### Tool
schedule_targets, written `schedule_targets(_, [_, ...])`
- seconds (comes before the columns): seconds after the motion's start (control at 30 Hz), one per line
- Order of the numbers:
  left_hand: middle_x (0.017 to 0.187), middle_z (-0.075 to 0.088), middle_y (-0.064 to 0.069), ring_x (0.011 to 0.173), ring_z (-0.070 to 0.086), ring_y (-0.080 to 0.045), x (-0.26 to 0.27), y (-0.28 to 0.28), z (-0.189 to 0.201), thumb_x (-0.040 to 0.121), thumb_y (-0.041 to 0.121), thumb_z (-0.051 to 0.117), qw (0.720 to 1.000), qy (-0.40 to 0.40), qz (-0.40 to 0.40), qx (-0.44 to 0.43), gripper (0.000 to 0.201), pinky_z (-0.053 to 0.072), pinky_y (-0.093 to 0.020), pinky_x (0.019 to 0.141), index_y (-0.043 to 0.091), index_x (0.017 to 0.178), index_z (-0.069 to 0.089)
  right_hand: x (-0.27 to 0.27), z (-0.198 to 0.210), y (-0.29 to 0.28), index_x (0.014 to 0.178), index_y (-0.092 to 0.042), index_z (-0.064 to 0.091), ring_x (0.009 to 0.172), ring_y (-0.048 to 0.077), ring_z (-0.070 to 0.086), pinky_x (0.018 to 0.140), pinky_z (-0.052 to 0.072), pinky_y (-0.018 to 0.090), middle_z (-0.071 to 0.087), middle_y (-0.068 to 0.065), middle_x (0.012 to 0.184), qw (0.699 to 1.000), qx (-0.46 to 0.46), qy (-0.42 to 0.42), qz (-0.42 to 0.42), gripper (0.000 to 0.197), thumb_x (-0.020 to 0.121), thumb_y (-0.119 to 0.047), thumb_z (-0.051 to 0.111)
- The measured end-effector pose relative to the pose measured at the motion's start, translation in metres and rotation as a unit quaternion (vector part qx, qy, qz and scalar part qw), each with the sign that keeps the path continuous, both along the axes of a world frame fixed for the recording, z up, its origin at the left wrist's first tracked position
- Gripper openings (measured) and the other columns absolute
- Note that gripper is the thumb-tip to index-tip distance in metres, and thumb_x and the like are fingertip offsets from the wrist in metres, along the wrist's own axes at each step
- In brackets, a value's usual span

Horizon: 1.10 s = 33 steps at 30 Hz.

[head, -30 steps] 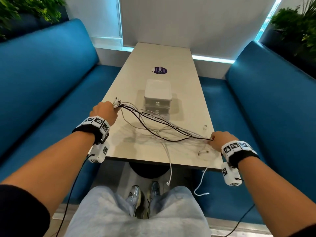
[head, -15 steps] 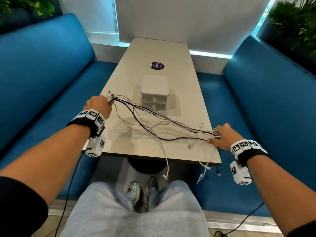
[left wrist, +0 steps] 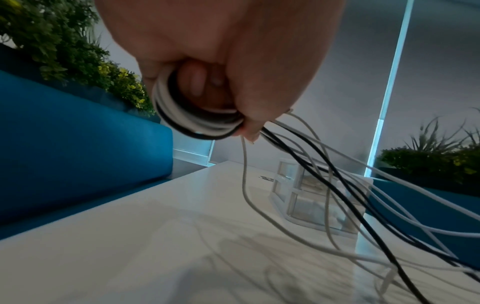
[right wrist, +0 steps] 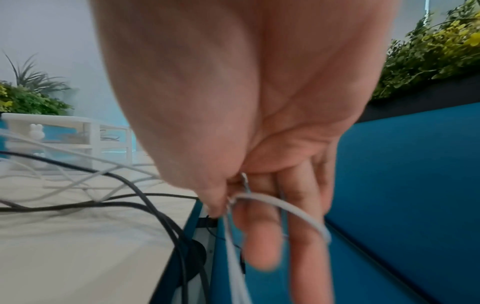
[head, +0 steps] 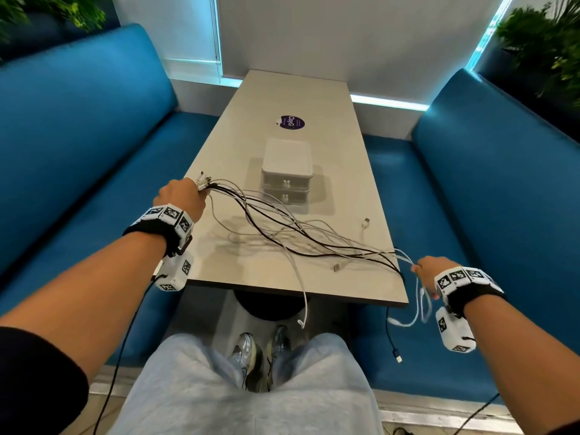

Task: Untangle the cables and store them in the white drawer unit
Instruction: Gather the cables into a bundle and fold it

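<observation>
We see the left hand (head: 181,196) closed in a fist over the left edge of the table (head: 320,98), gripping one end of the bundle of cables (head: 292,237); the left wrist view shows black and white strands looped under the curled fingers (left wrist: 197,82), with plug ends sticking out past the knuckles in the head view. From there the cables fan out to the right and nearer across the tabletop, passing just in front of the white drawer unit (head: 286,171), which stands in the middle of the table, both drawers shut. The right hand (head: 431,273) is off the near right corner of the table, above the blue bench (head: 489,189); its thumb and forefinger pinch a white cable (right wrist: 280,203), whose loop hangs down beside the wrist. One white strand droops over the near edge, and a black one with a plug (head: 398,358) dangles below the right corner. Two loose plug ends lie on the table to the right of the drawers.
</observation>
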<state>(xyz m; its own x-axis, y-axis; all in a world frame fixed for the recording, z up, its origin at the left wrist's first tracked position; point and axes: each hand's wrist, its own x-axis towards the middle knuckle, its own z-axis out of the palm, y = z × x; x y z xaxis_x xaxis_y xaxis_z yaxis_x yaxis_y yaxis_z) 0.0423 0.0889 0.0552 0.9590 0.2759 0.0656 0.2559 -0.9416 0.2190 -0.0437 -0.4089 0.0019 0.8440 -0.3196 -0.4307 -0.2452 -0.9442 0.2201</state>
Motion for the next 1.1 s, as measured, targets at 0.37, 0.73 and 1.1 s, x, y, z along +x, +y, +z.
schedule_targets(0.37, [0.089,0.058,-0.019,0.074,0.052,-0.035,0.003,-0.004,0.007,0.097,0.052,0.049,0.999,0.006,0.005,-0.036,0.046,0.044,-0.038,0.062,0.008,0.083,0.052,-0.005,-0.006,-0.004,0.139,-0.017,0.038,0.114,0.030,0.055,0.094,0.045,0.037,0.049,0.011,0.132,0.990,0.103,-0.085,-0.051,0.058,0.085,-0.027,0.058])
schedule_targets(0.73, [0.100,0.053,0.004,0.094,0.054,-0.024,-0.005,-0.048,0.038,0.060,0.075,0.075,0.978,0.019,-0.177,-0.107,0.082,0.044,-0.034,0.076,0.019,0.115,0.051,0.025,0.050,0.102,0.132,-0.030,0.054,0.121,0.023,0.045,0.109,0.025,0.045,0.048,0.000,0.124,0.912,0.177,-0.352,0.113,0.065,0.083,-0.072,0.045])
schedule_targets(1.1, [0.100,0.063,-0.008,0.091,0.058,-0.027,-0.016,-0.068,0.057,0.093,0.014,0.058,0.917,-0.022,-0.257,-0.305,0.018,0.041,-0.031,0.071,0.010,0.110,0.053,0.032,0.083,0.231,0.140,-0.028,0.041,0.129,0.019,0.042,0.106,0.038,0.045,0.042,-0.003,0.140,0.843,0.306,-0.324,0.301,0.069,0.082,-0.060,0.060])
